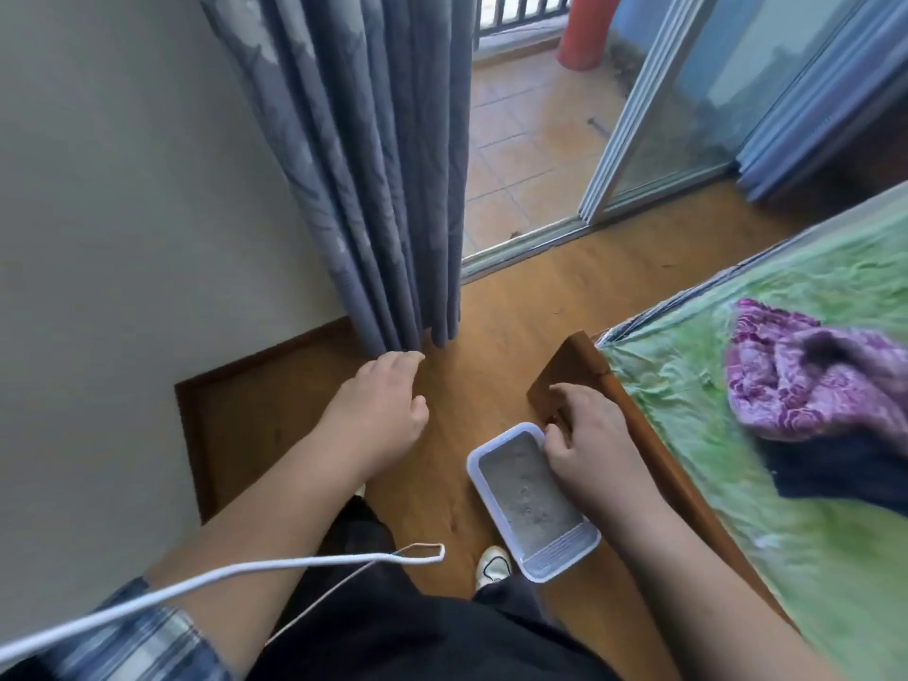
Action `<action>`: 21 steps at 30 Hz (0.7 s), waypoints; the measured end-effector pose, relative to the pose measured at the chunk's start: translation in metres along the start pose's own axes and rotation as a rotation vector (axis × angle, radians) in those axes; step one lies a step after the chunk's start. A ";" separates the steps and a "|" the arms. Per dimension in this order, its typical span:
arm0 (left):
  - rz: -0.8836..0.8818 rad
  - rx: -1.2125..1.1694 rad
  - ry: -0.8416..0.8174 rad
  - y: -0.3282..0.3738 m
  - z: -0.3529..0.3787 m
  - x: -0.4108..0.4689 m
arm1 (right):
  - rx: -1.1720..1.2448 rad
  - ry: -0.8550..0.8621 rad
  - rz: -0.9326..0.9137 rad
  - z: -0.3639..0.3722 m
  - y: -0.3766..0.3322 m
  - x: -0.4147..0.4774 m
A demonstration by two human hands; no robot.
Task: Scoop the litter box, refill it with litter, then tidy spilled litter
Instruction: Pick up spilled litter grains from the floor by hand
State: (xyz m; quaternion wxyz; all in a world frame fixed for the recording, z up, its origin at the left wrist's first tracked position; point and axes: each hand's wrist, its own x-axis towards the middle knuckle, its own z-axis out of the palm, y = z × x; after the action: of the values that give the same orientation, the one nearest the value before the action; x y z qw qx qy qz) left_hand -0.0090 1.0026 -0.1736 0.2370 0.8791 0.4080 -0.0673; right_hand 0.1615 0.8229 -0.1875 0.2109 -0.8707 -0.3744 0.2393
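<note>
Pinching far-right rim of litter box point(555, 557) with right hand point(584, 447), fingers curled over the edge, holding it roughly level above wood floor point(491, 326), grey litter point(528, 493) inside. With left hand point(383, 410) out to left of box, fingers loosely bent on nothing, tips near curtain point(373, 189) hem beyond. Right of box: bed point(688, 410) in green sheet, purple cloth point(806, 371) on top; left and nearer: white cable point(196, 584).

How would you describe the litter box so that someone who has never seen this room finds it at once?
Find the bed with the green sheet on the right, then follow its wooden frame down to the wood floor. There, beside the frame, lies the litter box: the only white rectangular tray, holding grey litter.
</note>
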 end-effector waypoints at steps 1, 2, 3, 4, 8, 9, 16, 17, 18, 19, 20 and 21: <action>0.021 0.003 -0.021 -0.007 -0.002 0.013 | 0.011 0.012 0.031 0.006 -0.003 0.009; 0.049 0.012 -0.041 -0.016 -0.004 0.027 | 0.023 0.026 0.060 0.012 -0.008 0.018; 0.080 0.025 -0.056 -0.026 -0.007 0.042 | 0.034 0.039 0.086 0.020 -0.014 0.028; 0.111 0.036 -0.072 -0.038 -0.009 0.059 | 0.045 0.053 0.116 0.028 -0.021 0.038; 0.229 0.126 -0.201 -0.080 -0.016 0.137 | 0.116 0.144 0.313 0.064 -0.048 0.076; 0.258 0.148 -0.217 -0.088 -0.015 0.156 | 0.137 0.167 0.365 0.073 -0.053 0.086; 0.360 0.226 -0.329 -0.123 0.053 0.269 | 0.242 0.168 0.580 0.159 -0.042 0.155; 0.360 0.230 -0.344 -0.129 0.076 0.282 | 0.249 0.161 0.604 0.178 -0.030 0.167; 0.358 0.232 -0.360 -0.138 0.104 0.295 | 0.255 0.151 0.624 0.202 -0.015 0.179; 0.359 0.240 -0.374 -0.146 0.134 0.308 | 0.259 0.141 0.638 0.229 0.003 0.192; 0.362 0.243 -0.389 -0.156 0.167 0.322 | 0.260 0.129 0.649 0.258 0.024 0.206; 0.368 0.252 -0.409 -0.166 0.203 0.334 | 0.258 0.112 0.661 0.290 0.046 0.220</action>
State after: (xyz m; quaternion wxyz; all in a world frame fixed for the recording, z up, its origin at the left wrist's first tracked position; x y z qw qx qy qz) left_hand 0.1013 1.2279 -0.5159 0.2114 0.9290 0.1741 -0.2491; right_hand 0.1530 1.0141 -0.5004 0.2504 -0.9228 -0.0270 0.2915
